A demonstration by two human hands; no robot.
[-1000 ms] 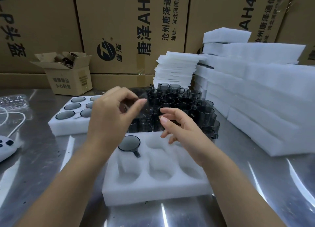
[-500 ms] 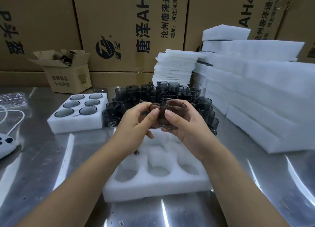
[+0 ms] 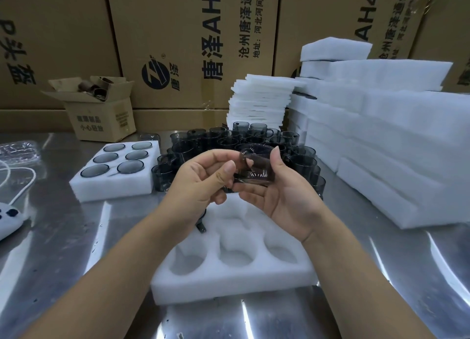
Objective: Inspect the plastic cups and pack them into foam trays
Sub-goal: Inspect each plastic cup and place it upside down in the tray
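Both hands hold one smoky transparent plastic cup (image 3: 258, 167) above the near foam tray (image 3: 229, 277). My right hand (image 3: 282, 198) cradles the cup from below and the side. My left hand (image 3: 201, 183) pinches its left edge with thumb and fingers. The near tray shows empty round pockets; a dark cup handle (image 3: 201, 226) pokes out from under my left wrist, the cup itself hidden. Behind my hands stands a cluster of several loose dark cups (image 3: 229, 142). A second foam tray (image 3: 114, 183) at the left has every pocket filled with a cup.
Stacked white foam trays (image 3: 381, 145) fill the right side, and a pile of thin foam sheets (image 3: 259, 102) stands behind the cups. A small open carton (image 3: 99, 109) sits at back left before large cardboard boxes. A white device with cable (image 3: 7, 216) lies at the left edge.
My left hand brought a cup down from in front of the pile; my right hand joined it. Both now hold the cup, turned more onto its side, slightly higher.
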